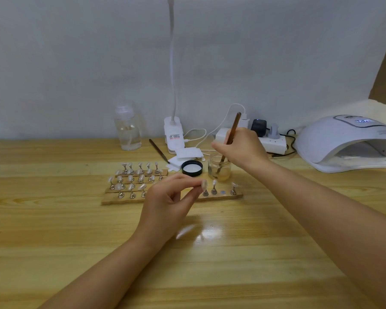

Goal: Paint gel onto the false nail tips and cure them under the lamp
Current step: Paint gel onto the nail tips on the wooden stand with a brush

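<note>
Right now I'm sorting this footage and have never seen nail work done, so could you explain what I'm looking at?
There is one picture, from a camera on the person's head, looking down at a wooden table. The left hand pinches a false nail tip by a wooden strip holding more tips on small stands. The right hand holds a brush dipped into a small glass jar, its black lid lying beside it. The white dome at the right is the curing lamp. A clear bottle and a desk light stand behind.
</note>
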A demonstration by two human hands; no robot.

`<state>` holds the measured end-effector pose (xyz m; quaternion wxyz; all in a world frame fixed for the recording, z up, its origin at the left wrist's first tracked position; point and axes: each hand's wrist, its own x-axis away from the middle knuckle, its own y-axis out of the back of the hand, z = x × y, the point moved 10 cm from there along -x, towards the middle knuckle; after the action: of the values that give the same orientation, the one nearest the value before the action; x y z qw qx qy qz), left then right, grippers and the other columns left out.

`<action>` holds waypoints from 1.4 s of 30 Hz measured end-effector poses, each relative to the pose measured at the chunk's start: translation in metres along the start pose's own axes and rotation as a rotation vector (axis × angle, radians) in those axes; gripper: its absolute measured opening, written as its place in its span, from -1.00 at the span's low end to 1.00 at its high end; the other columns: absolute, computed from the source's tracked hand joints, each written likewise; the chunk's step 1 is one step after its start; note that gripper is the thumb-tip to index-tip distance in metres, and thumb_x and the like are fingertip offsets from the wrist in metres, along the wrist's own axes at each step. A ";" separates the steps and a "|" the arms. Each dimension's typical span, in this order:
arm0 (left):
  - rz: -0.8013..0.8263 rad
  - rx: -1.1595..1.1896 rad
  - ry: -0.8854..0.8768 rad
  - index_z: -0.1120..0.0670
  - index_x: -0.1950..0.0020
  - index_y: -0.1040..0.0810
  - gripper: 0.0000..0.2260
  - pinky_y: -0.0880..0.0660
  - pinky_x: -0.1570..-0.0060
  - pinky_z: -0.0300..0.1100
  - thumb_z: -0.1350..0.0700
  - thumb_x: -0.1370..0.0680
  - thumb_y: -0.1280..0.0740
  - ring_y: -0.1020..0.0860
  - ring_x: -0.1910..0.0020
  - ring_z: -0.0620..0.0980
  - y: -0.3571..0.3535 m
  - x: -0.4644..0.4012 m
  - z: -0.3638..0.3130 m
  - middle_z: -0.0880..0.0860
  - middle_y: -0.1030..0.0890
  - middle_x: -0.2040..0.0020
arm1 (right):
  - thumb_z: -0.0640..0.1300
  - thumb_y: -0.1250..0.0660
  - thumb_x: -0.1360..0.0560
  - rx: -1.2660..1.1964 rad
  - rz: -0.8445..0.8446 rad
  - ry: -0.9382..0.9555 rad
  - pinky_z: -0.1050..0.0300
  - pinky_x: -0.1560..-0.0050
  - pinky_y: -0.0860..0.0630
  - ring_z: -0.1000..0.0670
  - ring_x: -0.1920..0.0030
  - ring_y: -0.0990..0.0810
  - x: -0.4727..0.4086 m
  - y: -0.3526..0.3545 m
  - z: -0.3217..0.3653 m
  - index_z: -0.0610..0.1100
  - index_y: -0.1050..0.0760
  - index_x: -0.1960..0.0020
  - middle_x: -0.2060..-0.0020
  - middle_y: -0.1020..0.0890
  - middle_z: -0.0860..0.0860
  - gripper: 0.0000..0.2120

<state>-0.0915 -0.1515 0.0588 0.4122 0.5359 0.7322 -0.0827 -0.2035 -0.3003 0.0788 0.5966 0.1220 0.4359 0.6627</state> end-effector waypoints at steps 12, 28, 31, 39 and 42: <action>0.015 -0.014 0.050 -0.04 0.12 -0.63 -0.87 -0.25 0.45 -0.43 0.14 -0.39 -0.37 -0.26 0.53 -0.16 -0.002 0.000 0.003 -0.15 -0.63 0.16 | -0.09 -0.26 -0.50 -0.359 -0.206 -0.345 0.22 0.40 -0.33 0.13 0.47 -0.44 -0.011 0.038 -0.055 -0.14 -0.41 0.36 0.60 -0.50 0.07 -0.72; 0.020 -0.007 0.085 -0.02 0.10 -0.63 -0.87 -0.28 0.42 -0.42 0.12 -0.38 -0.37 -0.26 0.52 -0.13 -0.002 0.001 0.007 -0.10 -0.63 0.17 | 0.06 -0.29 -0.51 -0.678 -0.235 -0.354 0.38 0.56 -0.37 0.15 0.60 -0.45 0.014 0.054 -0.057 -0.12 -0.48 0.30 0.57 -0.56 0.03 -0.69; 0.021 -0.010 0.106 0.02 0.09 -0.64 -0.86 -0.28 0.43 -0.40 0.21 -0.39 -0.41 -0.25 0.52 -0.13 -0.002 0.001 0.009 -0.08 -0.63 0.16 | 0.16 -0.19 -0.52 -0.757 -0.110 -0.158 0.34 0.50 -0.48 0.11 0.54 -0.55 0.036 0.045 -0.024 -0.11 -0.54 0.24 0.50 -0.63 0.00 -0.61; 0.034 -0.018 0.155 -0.06 0.14 -0.63 -0.79 -0.23 0.45 -0.44 0.28 -0.41 -0.41 -0.23 0.55 -0.14 -0.005 0.003 0.016 -0.12 -0.60 0.19 | 0.09 -0.23 -0.51 -0.793 -0.105 0.223 0.42 0.32 -0.45 0.15 0.37 -0.60 0.089 0.032 0.010 -0.08 -0.58 0.27 0.40 -0.65 0.08 -0.68; 0.033 -0.017 0.168 -0.12 0.16 -0.60 -0.75 -0.23 0.47 -0.41 0.27 -0.41 -0.41 -0.23 0.56 -0.14 -0.005 0.003 0.017 -0.16 -0.59 0.22 | 0.12 -0.17 -0.48 -0.842 -0.122 0.229 0.38 0.31 -0.46 0.11 0.38 -0.60 0.095 0.026 0.009 -0.06 -0.59 0.30 0.42 -0.64 0.05 -0.63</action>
<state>-0.0872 -0.1612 0.0445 0.3552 0.5492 0.7560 -0.0246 -0.2398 -0.2093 0.0692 0.5803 -0.2317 0.1977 0.7553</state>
